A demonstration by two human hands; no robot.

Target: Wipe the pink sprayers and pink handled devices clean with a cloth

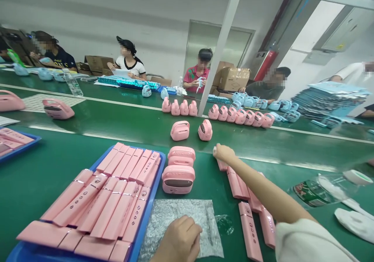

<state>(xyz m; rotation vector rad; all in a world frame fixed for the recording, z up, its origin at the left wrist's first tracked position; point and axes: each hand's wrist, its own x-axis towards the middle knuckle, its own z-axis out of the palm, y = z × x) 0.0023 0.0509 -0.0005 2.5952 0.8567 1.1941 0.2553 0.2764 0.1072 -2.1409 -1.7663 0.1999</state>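
My left hand (179, 239) is curled closed over a crinkled silver-grey sheet (204, 211), and nothing shows sticking out of it. My right hand (224, 153) is stretched forward with its fingers closed; a small white bit shows at its fingertips, too small to name. Just under that hand begins a group of pink panels (250, 231) with silver bands and small oval marks, lying on the green table. Two pink handled device housings (178, 178) stand in line behind the sheet. To the left, a blue tray (160, 176) is piled with more pink panels (113, 195).
Pink housings (179, 130) stand along the green belt (131, 125) and its far ledge. A clear bottle (318, 192) and a white glove-like item (355, 223) lie at right. Another blue tray (32, 141) is at far left. Several co-workers sit opposite, beyond a white post (217, 55).
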